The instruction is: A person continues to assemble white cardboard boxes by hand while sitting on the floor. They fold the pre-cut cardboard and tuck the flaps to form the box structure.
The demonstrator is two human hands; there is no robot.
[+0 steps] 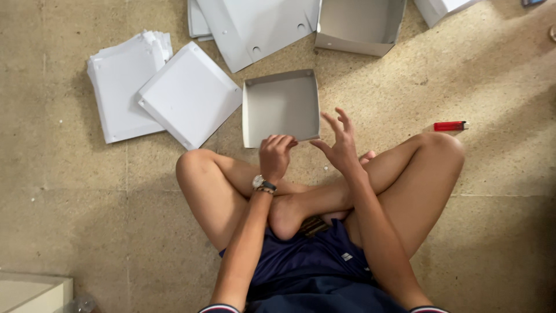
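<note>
Head view | speckled beige tiled floor [492, 75] | folded white box [281, 107] | red lighter [450, 126]

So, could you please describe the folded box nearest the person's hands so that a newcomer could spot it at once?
Start at the person's crossed legs on the speckled floor. Just ahead of the left hand and right hand lies a small open box. Unlike the flat white sheets to its left, it has raised walls and a grey inside.
</note>
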